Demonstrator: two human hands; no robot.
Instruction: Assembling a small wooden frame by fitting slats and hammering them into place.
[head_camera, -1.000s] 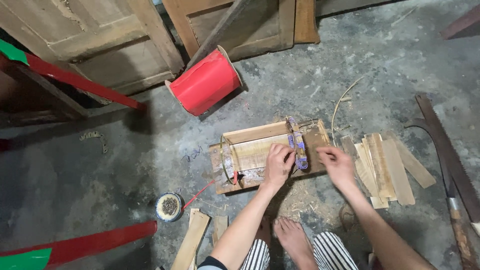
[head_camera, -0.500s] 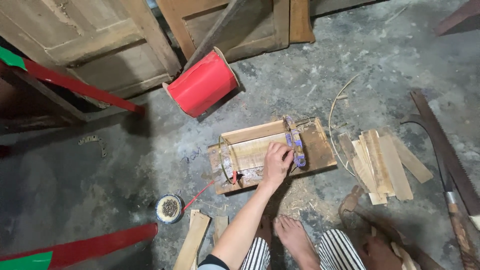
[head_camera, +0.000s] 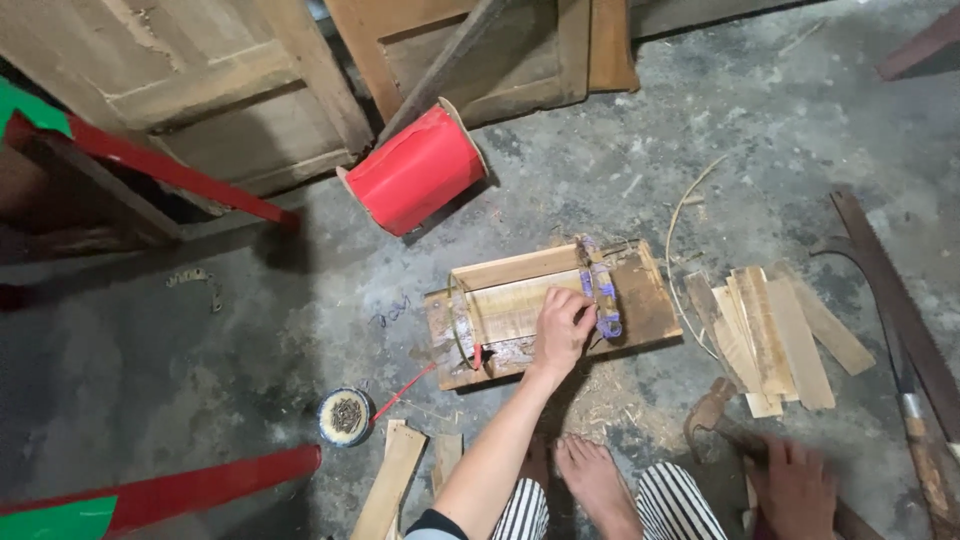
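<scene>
Wooden jig (head_camera: 520, 305) under left hand (head_camera: 562, 330)

Grey concrete floor (head_camera: 700, 130), red spool (head_camera: 415, 170), wooden jig board (head_camera: 645, 300), slat pile (head_camera: 775, 335), nail tin (head_camera: 345, 416)

The place was a rough woodworking shop, worked at floor level. The ground was a bare, stained concrete floor (head_camera: 700, 120), gritty with sawdust and shavings. At its middle lay a small wooden jig board (head_camera: 650, 305), and everything else sat around it: a stack of cut wooden slats (head_camera: 770, 340) just to its right, a long saw blade (head_camera: 900, 310) farther right, a big red spool (head_camera: 415, 170) above it to the left, a tin of small nails (head_camera: 345, 415) below and left. Old wooden door panels (head_camera: 190, 90) leaned behind the board, beyond the spool.
</scene>
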